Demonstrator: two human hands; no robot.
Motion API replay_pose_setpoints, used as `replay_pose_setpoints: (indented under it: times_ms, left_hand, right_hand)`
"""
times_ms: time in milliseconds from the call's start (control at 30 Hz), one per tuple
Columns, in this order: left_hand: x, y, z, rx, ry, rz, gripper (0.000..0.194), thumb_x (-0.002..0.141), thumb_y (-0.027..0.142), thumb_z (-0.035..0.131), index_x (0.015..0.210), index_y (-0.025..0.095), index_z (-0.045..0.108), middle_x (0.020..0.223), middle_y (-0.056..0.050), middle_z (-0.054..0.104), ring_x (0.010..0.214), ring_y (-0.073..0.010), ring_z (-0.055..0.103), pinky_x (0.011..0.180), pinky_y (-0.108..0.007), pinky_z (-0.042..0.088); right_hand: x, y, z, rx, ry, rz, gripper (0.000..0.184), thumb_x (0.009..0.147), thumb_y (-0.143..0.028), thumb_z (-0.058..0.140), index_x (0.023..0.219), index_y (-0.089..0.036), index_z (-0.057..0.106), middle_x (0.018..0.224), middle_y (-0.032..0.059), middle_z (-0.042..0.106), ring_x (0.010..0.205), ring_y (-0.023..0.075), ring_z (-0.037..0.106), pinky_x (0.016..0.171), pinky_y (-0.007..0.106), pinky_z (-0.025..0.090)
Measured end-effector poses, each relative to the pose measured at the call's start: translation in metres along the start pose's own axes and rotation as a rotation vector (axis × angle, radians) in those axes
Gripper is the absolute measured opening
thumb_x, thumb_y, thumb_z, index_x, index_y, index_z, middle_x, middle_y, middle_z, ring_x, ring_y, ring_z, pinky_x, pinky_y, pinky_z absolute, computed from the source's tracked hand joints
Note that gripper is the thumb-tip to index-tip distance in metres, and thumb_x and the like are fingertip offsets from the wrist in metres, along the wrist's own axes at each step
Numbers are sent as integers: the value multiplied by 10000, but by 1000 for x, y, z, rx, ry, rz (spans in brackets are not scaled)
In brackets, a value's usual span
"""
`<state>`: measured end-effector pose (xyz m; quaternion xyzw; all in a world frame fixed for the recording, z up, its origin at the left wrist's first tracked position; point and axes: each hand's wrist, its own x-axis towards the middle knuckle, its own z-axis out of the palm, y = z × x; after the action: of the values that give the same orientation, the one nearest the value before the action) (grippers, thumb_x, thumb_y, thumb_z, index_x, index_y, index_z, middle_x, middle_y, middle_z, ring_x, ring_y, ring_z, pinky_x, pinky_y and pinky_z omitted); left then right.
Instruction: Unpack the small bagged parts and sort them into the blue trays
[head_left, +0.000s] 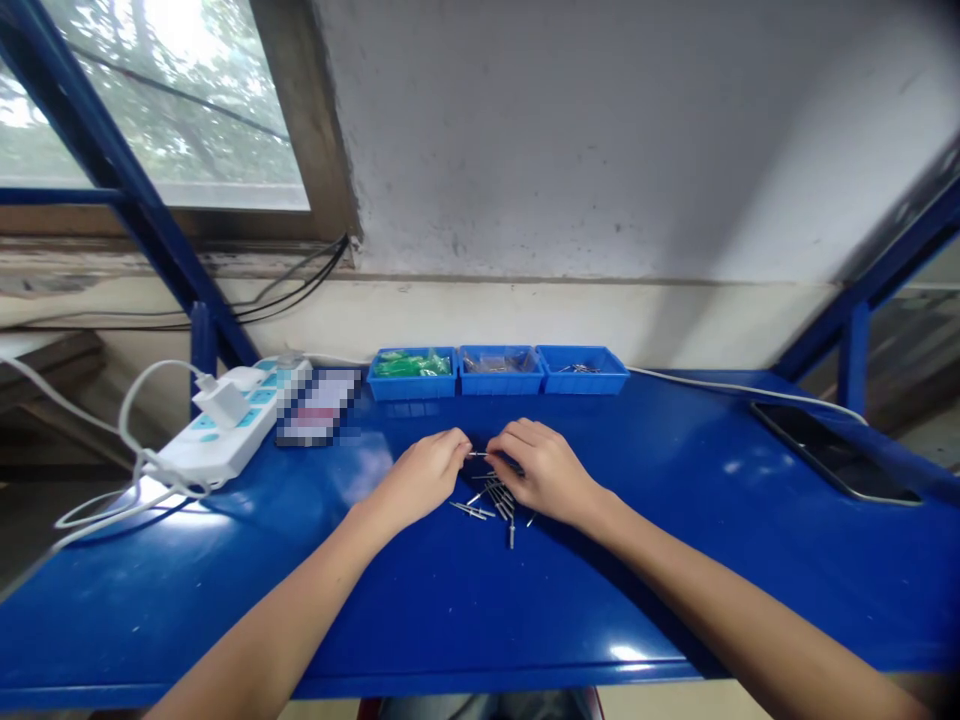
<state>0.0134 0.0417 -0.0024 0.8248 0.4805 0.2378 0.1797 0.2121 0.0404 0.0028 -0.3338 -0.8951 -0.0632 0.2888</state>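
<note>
Between my fingertips, a thin silver pop rivet (478,455) is held level just above the table. My left hand (426,474) pinches its left end, while my right hand (546,470) closes on the right end; the ends themselves are hidden by the fingers. Under and in front of my hands lies a loose pile of similar pop rivets (501,494), with thin pins and thicker sleeves. One rivet (511,533) lies apart at the near side, and part of the pile is covered by my right hand.
Blue bins holding green bagged items (412,364), clear plastic bags (496,362) and small metal pieces (581,369) stand along the back of the blue table (600,610). A white power strip (225,425) with cables and a blurred phone-like object (316,408) are left; a dark phone (832,450) lies right.
</note>
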Motion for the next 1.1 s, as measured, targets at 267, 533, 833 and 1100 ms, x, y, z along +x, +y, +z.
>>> replay_pose_setpoints:
  times_ms: [267,533,833,1100]
  left_hand:
    - [-2,17,-2,-106,59,-21,154,903,321,417,933,218,528,780,10,618,677,-143,569,604,-240,400]
    - [-1,13,1,-79,78,-9,244,923,276,335,771,201,510,674,17,585,635,-141,558,644,-256,403]
    - [-2,18,-1,-188,158,-12,181,885,324,426,996,203,501,663,41,556,557,-118,516,555,-230,383]
    - [-1,14,0,-135,135,-15,233,922,291,327,810,200,509,662,22,581,625,-136,565,644,-255,407]
  right_hand:
    - [0,5,0,-15,38,71,214,930,-235,415,826,-156,584,728,58,610,697,161,531,645,276,387]
    - [0,-1,-2,26,43,64,129,903,-273,480,927,-168,552,817,56,623,729,160,546,643,267,395]
    - [1,0,-2,-45,81,90,216,935,-246,408,819,-164,571,714,53,608,684,162,547,623,268,384]
    - [1,-1,-2,34,79,72,158,919,-288,456,957,-166,548,836,61,626,751,161,567,657,265,412]
